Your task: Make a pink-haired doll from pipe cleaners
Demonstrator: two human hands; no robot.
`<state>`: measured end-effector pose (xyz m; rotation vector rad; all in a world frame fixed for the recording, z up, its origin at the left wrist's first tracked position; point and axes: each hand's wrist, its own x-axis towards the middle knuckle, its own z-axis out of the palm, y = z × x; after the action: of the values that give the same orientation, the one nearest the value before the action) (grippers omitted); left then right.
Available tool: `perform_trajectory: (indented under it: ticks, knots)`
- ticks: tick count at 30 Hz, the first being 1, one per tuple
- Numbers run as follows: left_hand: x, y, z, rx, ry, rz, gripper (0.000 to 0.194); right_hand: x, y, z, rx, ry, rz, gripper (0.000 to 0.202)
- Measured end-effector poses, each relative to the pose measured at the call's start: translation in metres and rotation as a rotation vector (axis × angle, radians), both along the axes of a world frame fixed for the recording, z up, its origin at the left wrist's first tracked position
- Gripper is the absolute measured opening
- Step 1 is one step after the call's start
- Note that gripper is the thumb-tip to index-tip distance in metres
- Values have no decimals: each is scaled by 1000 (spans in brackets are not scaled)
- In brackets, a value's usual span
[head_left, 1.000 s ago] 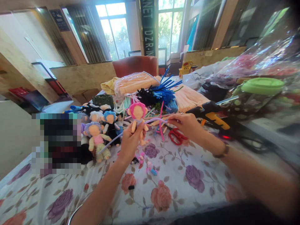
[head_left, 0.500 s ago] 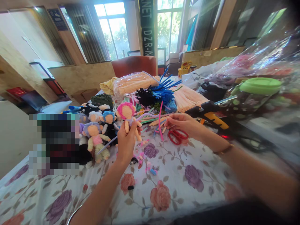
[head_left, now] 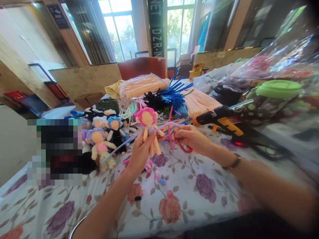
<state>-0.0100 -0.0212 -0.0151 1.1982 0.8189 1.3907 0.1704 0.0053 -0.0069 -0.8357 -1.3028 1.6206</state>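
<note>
My left hand (head_left: pixel 141 147) is closed around a small fuzzy doll (head_left: pixel 156 147) with a peach body and pink hair, held upright above the table. A lavender pipe cleaner (head_left: pixel 115 151) crosses the doll's chest, one end stretching down to the left, the other (head_left: pixel 165 125) curving right towards my right hand. My right hand (head_left: pixel 190 137) has its fingers pinched together just right of the doll; what lies between them is hidden. Below it, red-handled scissors (head_left: pixel 186 149) are partly covered. A pink pipe cleaner (head_left: pixel 170 132) stands between the doll and my right hand.
Several finished dolls (head_left: pixel 101 146) sit at left. Behind lie blue pipe cleaners (head_left: pixel 175 98) and peach bundles (head_left: pixel 142 88). A glue gun (head_left: pixel 219 121) with a red light rests at right, near a green-lidded jar (head_left: pixel 278 89). Small scraps (head_left: pixel 159 179) dot the flowered tablecloth (head_left: pixel 109 202).
My left hand has carried the doll and lavender pipe cleaner to the right. My right hand has shifted slightly down, covering more of the scissors. Both hands are closer together.
</note>
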Motion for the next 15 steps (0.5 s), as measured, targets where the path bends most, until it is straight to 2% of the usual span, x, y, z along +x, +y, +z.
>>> perform_trajectory:
  ticks: [4, 7, 9, 13, 15]
  knots:
    - [0, 1, -2, -18, -3, -43, 25, -1, -4, 0, 94, 1, 72, 3]
    - [0, 1, -2, -11, 24, -38, 22, -3, -9, 1, 303, -65, 56, 8]
    - [1, 0, -2, 3, 55, -36, 21, -5, -14, 1, 504, -157, -57, 9]
    - [1, -1, -1, 6, 119, -75, 22, -9, -17, -1, 1036, -448, -451, 8]
    - [1, -2, -1, 0, 152, -84, 22, -8, -13, -4, 1260, -577, -549, 11]
